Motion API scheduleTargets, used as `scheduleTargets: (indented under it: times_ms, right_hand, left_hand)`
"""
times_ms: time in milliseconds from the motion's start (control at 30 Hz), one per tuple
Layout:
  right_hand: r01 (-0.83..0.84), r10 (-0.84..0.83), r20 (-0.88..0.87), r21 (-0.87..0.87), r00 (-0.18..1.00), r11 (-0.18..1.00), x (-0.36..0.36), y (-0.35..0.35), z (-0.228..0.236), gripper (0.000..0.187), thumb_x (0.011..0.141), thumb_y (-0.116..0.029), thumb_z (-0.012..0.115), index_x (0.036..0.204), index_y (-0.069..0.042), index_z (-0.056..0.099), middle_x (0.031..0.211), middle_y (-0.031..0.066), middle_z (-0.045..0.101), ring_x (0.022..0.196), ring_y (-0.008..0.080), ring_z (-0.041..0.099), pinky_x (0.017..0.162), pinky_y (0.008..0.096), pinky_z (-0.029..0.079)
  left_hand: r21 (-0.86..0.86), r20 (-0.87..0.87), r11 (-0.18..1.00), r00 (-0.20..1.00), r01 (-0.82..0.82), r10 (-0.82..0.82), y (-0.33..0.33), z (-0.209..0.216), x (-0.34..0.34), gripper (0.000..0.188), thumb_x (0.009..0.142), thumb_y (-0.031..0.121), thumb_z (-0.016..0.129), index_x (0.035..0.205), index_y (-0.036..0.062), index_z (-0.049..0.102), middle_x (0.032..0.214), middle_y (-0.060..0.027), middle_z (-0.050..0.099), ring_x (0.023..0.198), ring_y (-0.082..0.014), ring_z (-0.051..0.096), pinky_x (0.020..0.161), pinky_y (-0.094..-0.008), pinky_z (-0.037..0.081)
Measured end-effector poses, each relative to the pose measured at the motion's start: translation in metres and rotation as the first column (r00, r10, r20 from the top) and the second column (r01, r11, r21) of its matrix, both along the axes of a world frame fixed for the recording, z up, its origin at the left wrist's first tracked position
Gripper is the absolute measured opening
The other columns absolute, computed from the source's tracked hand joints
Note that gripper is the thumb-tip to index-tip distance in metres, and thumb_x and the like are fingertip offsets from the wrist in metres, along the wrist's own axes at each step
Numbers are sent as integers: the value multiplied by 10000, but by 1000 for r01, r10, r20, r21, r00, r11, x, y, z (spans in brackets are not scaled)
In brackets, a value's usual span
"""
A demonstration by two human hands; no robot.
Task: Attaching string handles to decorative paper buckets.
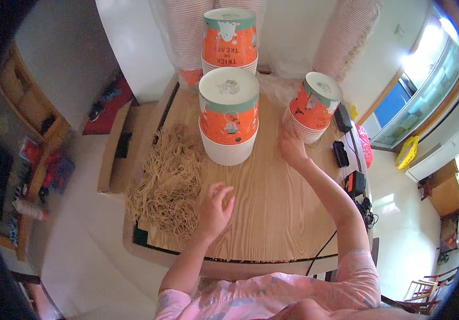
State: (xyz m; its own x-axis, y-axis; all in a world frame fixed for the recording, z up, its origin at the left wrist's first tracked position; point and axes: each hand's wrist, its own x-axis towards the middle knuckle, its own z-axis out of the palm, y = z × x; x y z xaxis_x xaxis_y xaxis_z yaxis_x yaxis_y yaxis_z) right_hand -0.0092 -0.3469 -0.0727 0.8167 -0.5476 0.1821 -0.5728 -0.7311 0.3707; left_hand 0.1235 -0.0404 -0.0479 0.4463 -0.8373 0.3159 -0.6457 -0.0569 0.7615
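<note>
My left hand hovers over the near part of the table, fingers loosely curled and apart, holding nothing. It is nearest to a tangled heap of beige twine on its left. On the right, my right hand grips the lower left side of a stack of upside-down paper buckets, orange with a green band; its fingertips are partly hidden. In the middle stands a wider stack of similar upturned buckets, white rims nested below. Another such stack rises behind it.
Tall columns of nested buckets in clear plastic stand at the table's back. Along the right edge lie a black tray, an orange-and-black box and coiled black cable. A cardboard box sits left of the wooden table.
</note>
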Motion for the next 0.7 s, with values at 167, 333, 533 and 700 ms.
scheduleTargets:
  times_ms: [167, 333, 533, 700]
  right_hand:
    - [-257, -170, 662, 496, 730, 829, 19, 14, 26, 164, 807, -90, 569, 949, -31, 626, 909, 89, 641, 856, 227, 606, 785, 360, 473]
    - [-623, -444, 834, 544, 328, 562, 40, 12, 13, 136, 871, -96, 572, 991, -32, 584, 818, 22, 604, 735, 122, 560, 684, 265, 463]
    - [-685, -717, 617, 676, 325, 271, 60, 39, 31, 160, 908, -184, 559, 979, -41, 569, 813, 4, 592, 696, 80, 532, 637, 226, 442]
    - [-724, -795, 522, 671, 308, 160, 61, 32, 33, 188, 872, -224, 624, 909, -39, 628, 752, -3, 601, 675, 74, 529, 584, 218, 426]
  left_hand:
    - [-117, -120, 987, 988, -107, 93, -45, 2, 66, 257, 818, 53, 601, 1072, 43, 563, 1012, -116, 585, 789, -220, 586, 726, -336, 485]
    - [-208, -346, 945, 922, -254, 173, -93, 20, 99, 274, 847, 98, 605, 1089, -13, 543, 968, -102, 618, 815, -165, 594, 743, -303, 483]
    - [-123, -575, 947, 799, -297, 176, -114, 1, 131, 238, 853, 141, 621, 1032, 2, 552, 870, -73, 614, 712, -142, 597, 559, -256, 491]
    - [15, -719, 955, 661, -297, 217, -117, 13, 137, 166, 837, 154, 644, 943, 41, 585, 821, -45, 617, 570, -106, 556, 447, -237, 439]
